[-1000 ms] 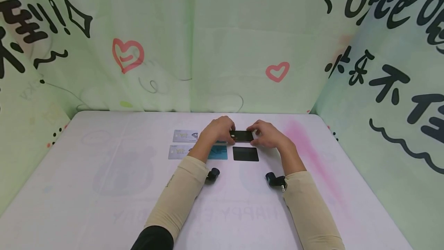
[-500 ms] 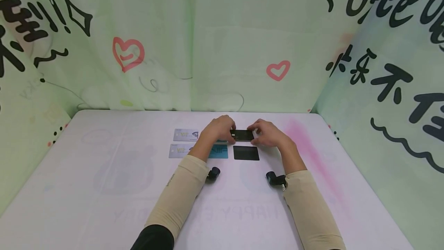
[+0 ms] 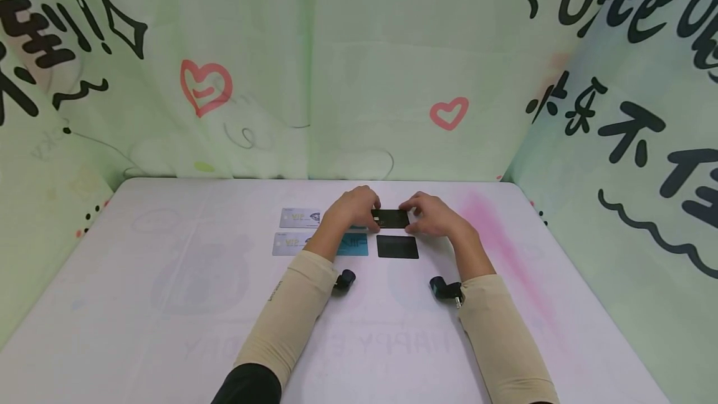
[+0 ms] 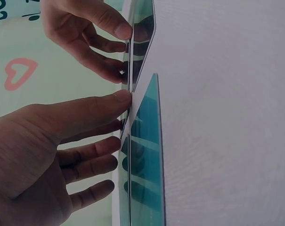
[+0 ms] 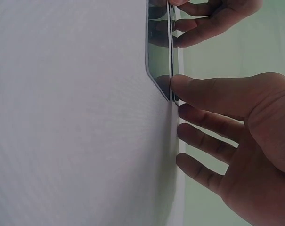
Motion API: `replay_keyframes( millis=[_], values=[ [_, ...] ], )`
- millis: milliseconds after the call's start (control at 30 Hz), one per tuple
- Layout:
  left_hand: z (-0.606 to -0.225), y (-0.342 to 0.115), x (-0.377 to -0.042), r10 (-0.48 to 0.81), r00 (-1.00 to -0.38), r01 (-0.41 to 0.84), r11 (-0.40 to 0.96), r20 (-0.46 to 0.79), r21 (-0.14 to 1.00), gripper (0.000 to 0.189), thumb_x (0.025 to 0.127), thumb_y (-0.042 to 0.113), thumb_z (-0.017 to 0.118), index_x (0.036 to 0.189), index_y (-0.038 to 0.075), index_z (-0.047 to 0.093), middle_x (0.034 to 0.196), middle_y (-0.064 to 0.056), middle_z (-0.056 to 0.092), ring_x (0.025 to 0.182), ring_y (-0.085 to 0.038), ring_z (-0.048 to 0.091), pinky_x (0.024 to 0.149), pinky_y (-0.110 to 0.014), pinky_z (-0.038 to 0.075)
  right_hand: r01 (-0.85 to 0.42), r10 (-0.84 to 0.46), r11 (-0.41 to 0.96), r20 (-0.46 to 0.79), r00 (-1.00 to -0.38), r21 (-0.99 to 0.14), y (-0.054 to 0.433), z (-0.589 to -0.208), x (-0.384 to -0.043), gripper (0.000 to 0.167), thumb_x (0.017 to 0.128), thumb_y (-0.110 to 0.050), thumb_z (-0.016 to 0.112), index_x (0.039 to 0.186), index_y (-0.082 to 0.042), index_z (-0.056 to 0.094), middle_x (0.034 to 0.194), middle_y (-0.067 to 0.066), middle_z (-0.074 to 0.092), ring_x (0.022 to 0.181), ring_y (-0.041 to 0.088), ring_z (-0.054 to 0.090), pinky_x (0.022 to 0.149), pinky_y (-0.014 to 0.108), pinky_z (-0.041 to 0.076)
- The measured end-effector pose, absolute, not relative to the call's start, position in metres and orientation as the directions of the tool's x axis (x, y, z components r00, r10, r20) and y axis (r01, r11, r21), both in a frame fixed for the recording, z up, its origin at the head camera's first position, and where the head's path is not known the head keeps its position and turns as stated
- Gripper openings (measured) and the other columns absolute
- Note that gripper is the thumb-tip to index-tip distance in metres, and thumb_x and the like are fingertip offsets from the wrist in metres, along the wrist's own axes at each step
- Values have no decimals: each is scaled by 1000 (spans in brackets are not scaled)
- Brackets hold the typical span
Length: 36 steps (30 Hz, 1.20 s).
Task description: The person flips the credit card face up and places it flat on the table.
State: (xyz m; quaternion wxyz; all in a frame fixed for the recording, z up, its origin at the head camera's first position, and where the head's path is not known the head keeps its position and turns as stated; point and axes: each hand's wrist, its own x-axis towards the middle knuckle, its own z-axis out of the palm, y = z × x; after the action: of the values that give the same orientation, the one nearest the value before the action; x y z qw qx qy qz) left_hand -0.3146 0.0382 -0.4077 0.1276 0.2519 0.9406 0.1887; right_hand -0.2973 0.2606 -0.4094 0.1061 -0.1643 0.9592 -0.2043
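Note:
A black card [image 3: 394,219] lies at the right end of the far row of cards. My left hand [image 3: 356,209] pinches its left edge between thumb and fingers. At the opposite edge, my right hand [image 3: 434,217] pinches it the same way. Just nearer stands the second black card [image 3: 397,247], flat and apart from both hands. To its left lies a teal card [image 3: 354,245], partly covered by my left forearm. In the left wrist view, the thumb of the left hand [image 4: 62,141] meets the black card's edge, its other fingers spread. The right hand [image 5: 246,127] looks similar in its own view.
Two silver cards marked VIP, a far one [image 3: 300,218] and a near one [image 3: 288,244], lie left of my left arm. Another teal card is mostly hidden behind the left hand. A white cloth covers the table [image 3: 168,304]; a green curtain [image 3: 370,80] hangs behind it.

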Motion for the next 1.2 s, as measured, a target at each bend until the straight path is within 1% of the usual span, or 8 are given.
replay_keyframes(
  millis=[300, 433, 600, 967, 1200],
  values=[
    [-408, 39, -314, 525, -839, 432, 802, -143, 413, 56, 88, 30, 85, 136, 9, 68, 129, -9, 63, 106, -21, 58, 100, -40, 53, -305, -385, 853, -116, -916, -423, 261, -410, -298, 55, 86, -6, 80, 138, 0, 64, 131, 18, 62, 119, 37, 58, 101, 51, 49],
    [-407, 39, -314, 527, -838, 438, 803, -139, 405, 56, 88, 29, 84, 137, 10, 67, 131, -9, 63, 108, -21, 58, 101, -41, 52, -313, -392, 848, -108, -914, -427, 261, -410, -297, 55, 86, -6, 80, 138, 0, 64, 130, 18, 62, 119, 37, 58, 101, 51, 49],
    [-407, 39, -313, 529, -838, 442, 801, -132, 403, 58, 88, 29, 84, 140, 11, 64, 133, -9, 63, 112, -22, 58, 105, -43, 51, -303, -384, 847, -107, -917, -437, 261, -410, -296, 57, 85, -5, 80, 139, 0, 62, 130, 18, 62, 118, 37, 58, 102, 52, 49],
    [-406, 38, -308, 515, -850, 437, 808, -115, 395, 59, 88, 30, 83, 141, 15, 61, 132, -8, 61, 113, -23, 58, 106, -45, 50, -276, -363, 848, -117, -924, -452, 261, -410, -294, 58, 87, -6, 79, 142, -1, 59, 129, 19, 64, 119, 36, 58, 105, 52, 48],
    [-407, 35, -307, 523, -848, 463, 808, -83, 364, 53, 89, 31, 83, 136, 15, 65, 126, -8, 62, 108, -22, 59, 101, -42, 52, -264, -356, 844, -122, -926, -467, 261, -409, -290, 59, 88, -7, 78, 142, 0, 57, 128, 21, 63, 118, 37, 57, 105, 53, 48]
  ],
)
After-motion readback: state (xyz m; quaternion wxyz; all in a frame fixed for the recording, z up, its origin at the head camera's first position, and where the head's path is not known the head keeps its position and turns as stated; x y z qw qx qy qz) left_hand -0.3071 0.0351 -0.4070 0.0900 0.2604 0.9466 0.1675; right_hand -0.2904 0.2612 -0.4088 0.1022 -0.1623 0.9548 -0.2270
